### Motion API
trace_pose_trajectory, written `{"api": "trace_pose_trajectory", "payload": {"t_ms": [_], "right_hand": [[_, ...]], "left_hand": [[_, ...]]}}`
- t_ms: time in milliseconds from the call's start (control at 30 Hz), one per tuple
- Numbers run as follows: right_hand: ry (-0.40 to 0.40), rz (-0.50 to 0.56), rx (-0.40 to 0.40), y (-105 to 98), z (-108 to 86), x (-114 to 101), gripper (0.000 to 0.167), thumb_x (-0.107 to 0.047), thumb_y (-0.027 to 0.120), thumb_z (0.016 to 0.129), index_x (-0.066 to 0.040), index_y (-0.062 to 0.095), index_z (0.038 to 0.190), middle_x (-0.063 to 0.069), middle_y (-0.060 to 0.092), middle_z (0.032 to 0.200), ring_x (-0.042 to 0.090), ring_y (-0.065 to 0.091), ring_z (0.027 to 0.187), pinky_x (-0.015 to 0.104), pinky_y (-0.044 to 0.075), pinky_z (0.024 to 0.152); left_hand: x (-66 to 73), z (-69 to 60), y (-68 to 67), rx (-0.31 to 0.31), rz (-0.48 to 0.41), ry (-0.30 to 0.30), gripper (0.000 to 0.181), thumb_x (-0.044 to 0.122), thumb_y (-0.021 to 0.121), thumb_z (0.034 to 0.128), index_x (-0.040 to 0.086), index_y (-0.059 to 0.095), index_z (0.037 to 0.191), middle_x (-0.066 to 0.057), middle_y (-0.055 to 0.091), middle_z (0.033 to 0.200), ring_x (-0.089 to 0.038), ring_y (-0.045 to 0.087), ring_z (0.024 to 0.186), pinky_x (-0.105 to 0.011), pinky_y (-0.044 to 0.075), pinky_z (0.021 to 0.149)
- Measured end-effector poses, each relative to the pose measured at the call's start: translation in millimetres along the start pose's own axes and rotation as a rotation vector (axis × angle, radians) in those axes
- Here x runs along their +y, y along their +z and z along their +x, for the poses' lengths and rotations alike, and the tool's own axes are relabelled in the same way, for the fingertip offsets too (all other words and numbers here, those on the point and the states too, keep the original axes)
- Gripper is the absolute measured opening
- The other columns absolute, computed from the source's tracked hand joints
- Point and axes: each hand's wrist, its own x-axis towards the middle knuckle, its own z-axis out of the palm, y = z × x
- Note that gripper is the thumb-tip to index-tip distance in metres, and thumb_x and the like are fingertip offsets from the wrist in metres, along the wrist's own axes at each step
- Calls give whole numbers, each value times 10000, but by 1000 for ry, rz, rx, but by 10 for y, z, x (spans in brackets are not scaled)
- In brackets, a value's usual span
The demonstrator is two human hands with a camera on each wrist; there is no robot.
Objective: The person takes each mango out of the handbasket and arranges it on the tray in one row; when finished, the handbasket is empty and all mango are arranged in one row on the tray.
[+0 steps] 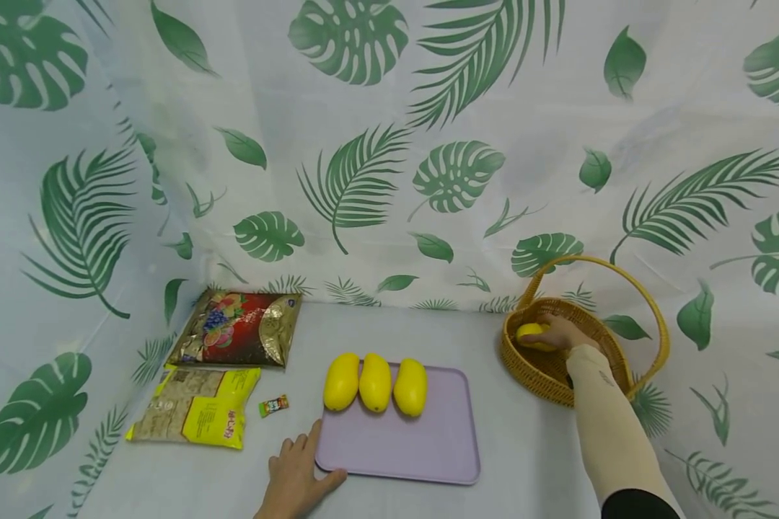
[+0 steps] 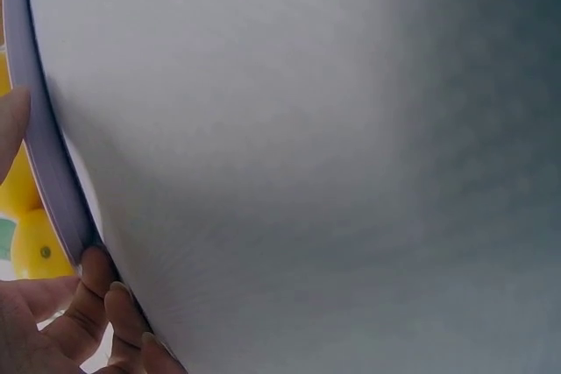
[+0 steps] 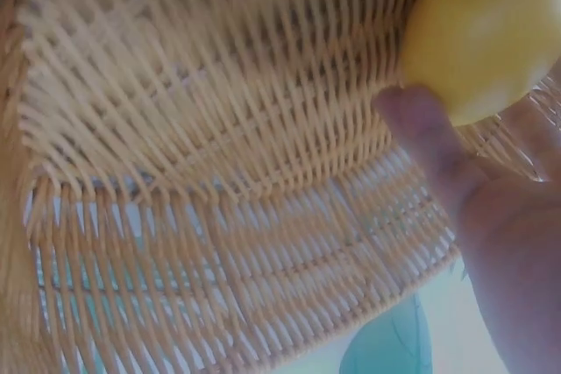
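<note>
My right hand (image 1: 561,333) reaches into a wicker basket (image 1: 537,380) and grips a yellow mango (image 1: 531,331). In the right wrist view, the thumb presses on the mango (image 3: 482,37) and the other fingers are mostly hidden. On the table, three yellow mangoes lie in a row along the far left part of a purple tray (image 1: 396,450): a left one (image 1: 341,382), a middle one (image 1: 375,383) and a right one (image 1: 410,388). My left hand (image 1: 296,472), fingers spread, touches the tray's near left corner. In the left wrist view, thumb and fingers meet the tray rim (image 2: 44,129).
The basket's tall arched handle (image 1: 656,317) rises at the right. To the left lie a dark red fruit-printed bag (image 1: 240,328), a yellow bag (image 1: 197,407) and a small wrapped candy (image 1: 273,406). A leaf-patterned curtain (image 1: 376,274) stands behind the table.
</note>
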Motion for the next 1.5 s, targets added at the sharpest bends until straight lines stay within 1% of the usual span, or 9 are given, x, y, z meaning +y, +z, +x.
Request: {"api": "trace_pose_trajectory", "payload": {"t_ms": [233, 367, 500, 633, 833, 1000, 1233, 1367, 1500], "right_hand": [[5, -9, 22, 21, -87, 24, 982, -610, 637, 900, 50, 286, 1537, 396, 258, 1549, 612, 247, 1392, 733, 305, 1069], [4, 1, 40, -15, -167, -32, 984, -616, 625, 907, 28, 262, 1556, 372, 255, 1569, 616, 240, 1402, 744, 295, 1069], [-35, 2, 98, -60, -269, -128, 985, -625, 614, 909, 50, 279, 1544, 366, 286, 1562, 604, 278, 1396, 715, 306, 1090], [-102, -7, 170, -110, -349, -188, 949, -637, 607, 908, 18, 325, 1535, 332, 333, 1556, 563, 341, 1382, 684, 328, 1096], [-134, 2, 225, -144, -521, -260, 914, -683, 616, 875, -104, 365, 1536, 257, 300, 1605, 539, 267, 1442, 720, 276, 1100], [-166, -1, 263, -149, -678, -358, 904, -678, 623, 874, -105, 373, 1527, 245, 254, 1625, 527, 234, 1463, 717, 264, 1111], [-258, 18, 319, -14, -914, -620, 875, -560, 681, 895, -41, 362, 1522, 233, 235, 1630, 515, 245, 1465, 702, 276, 1124], [-312, 4, 338, 147, -1008, -755, 845, -491, 716, 890, -39, 376, 1518, 230, 259, 1621, 511, 310, 1434, 689, 335, 1099], [-365, -3, 358, 339, -1056, -869, 783, -396, 749, 883, -49, 413, 1499, 221, 298, 1603, 493, 377, 1402, 662, 388, 1073]], "left_hand": [[-22, 12, 55, 0, 8, 12, 1033, 678, 766, 722, 88, 431, 1501, -129, 647, 1167, -252, 485, 930, -542, 429, 756], [-43, 10, 82, 17, 14, 18, 1037, 678, 769, 718, 88, 430, 1501, -138, 650, 1170, -261, 498, 939, -557, 439, 765], [-56, -7, 95, 36, 7, 25, 1032, 665, 774, 721, 81, 431, 1499, -142, 649, 1160, -262, 498, 937, -546, 434, 754], [-38, -26, 81, 37, -2, 19, 1030, 657, 776, 725, 77, 427, 1502, -139, 644, 1161, -261, 491, 941, -529, 420, 746], [-33, -20, 83, 20, 10, 12, 1041, 663, 770, 730, 72, 414, 1509, -139, 637, 1159, -265, 487, 940, -529, 423, 745], [-3, -7, 74, 25, 6, 21, 1035, 652, 773, 733, 68, 413, 1508, -143, 635, 1151, -260, 479, 921, -494, 401, 712], [9, -5, 59, 48, 6, 27, 1026, 636, 782, 733, 66, 417, 1504, -161, 638, 1165, -268, 491, 924, -493, 405, 705], [6, -30, 49, 53, 15, 38, 1026, 627, 787, 732, 56, 418, 1501, -172, 641, 1164, -280, 499, 918, -524, 422, 706], [4, -34, 56, 35, 12, 30, 1024, 625, 785, 737, 54, 416, 1503, -175, 637, 1173, -285, 500, 924, -543, 429, 722]]}}
